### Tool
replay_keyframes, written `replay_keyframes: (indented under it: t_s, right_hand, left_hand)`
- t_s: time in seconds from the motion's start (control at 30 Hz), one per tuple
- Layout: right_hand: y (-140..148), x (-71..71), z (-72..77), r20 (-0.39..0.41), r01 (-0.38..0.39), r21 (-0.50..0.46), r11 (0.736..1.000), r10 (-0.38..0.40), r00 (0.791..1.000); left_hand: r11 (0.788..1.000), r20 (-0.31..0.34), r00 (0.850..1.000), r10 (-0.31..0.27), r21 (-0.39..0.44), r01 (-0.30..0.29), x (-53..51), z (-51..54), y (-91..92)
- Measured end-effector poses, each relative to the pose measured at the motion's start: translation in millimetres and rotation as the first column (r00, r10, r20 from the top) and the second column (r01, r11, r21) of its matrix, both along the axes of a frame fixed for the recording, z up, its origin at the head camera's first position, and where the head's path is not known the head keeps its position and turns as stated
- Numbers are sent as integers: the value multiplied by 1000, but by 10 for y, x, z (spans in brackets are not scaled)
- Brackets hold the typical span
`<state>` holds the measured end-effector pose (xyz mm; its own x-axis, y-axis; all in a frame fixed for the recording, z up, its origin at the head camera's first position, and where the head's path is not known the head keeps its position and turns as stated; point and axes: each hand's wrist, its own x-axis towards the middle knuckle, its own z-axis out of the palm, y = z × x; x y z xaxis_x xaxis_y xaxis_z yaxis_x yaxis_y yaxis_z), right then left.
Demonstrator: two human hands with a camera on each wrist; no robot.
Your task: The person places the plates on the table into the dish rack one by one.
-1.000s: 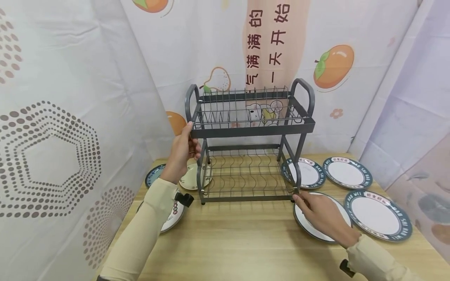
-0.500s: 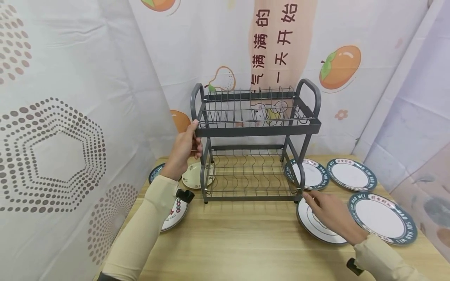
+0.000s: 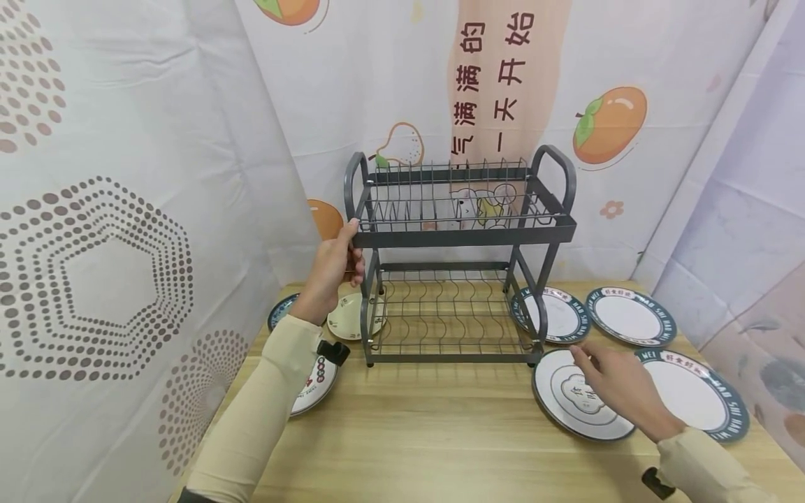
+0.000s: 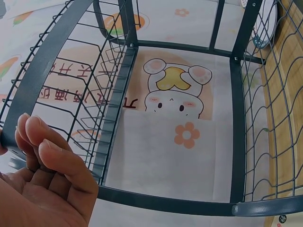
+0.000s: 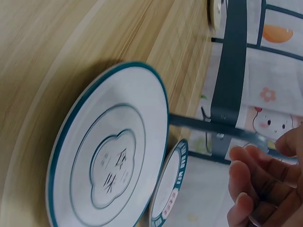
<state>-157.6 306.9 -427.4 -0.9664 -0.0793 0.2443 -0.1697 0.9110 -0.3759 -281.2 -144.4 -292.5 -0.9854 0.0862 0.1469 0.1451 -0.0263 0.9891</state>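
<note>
Now the right hand (image 3: 622,381) has come off the near right foot of the dish rack (image 3: 462,238): a second ago its fingertips were at that corner, and they have since drawn away to the right. It hangs above the table (image 3: 428,447) over the near right plates, fingers loosely bent and holding nothing; the right wrist view shows them apart from both rack and plates. Its withdrawal also uncovers the emblem of the white plate (image 3: 560,391) lying just right of the rack. The left hand (image 3: 331,265) has stayed where it was, gripping the near left corner of the rack's upper tier, thumb on the rim and fingers curled below. The rack stands upright toward the far side of the table, both tiers without plates. Lettered plates (image 3: 629,318) lie flat to the right, while a cream plate (image 3: 347,318) and a plate with red marks (image 3: 314,388) lie to the left. As a judgement, the two-handed handling of the rack looks finished, with only the left hand steadying it and the right one free.
</note>
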Motion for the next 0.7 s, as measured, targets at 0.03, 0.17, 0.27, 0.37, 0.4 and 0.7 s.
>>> replay_keyframes:
  t_s: [0.03, 0.17, 0.27, 0.37, 0.4, 0.7]
  right_hand:
    - [26, 1, -5, -1, 5, -3, 1000, -5, 1000]
    - [130, 1, -26, -2, 18, -2, 1000, -18, 1000]
    - [192, -2, -35, 2, 27, 5, 1000, -27, 1000]
    - [247, -4, -41, 12, 40, 15, 999, -40, 999]
    - [264, -4, -41, 21, 45, 15, 999, -46, 999]
    - [439, 2, -34, 65, 100, 17, 995, -101, 993]
  left_hand:
    - [1000, 0, 1000, -2, 2, 2, 1, -1, 0]
    - [1000, 0, 1000, -10, 8, 10, 6, -1, 2]
    - [1000, 0, 1000, -11, 9, 11, 6, -3, 2]
    - [1000, -3, 1000, -12, 5, 12, 3, -4, -2]
    - [1000, -4, 1000, -12, 3, 12, 1, -5, -4]
    - [1000, -8, 1000, -16, 3, 16, -9, -15, -16]
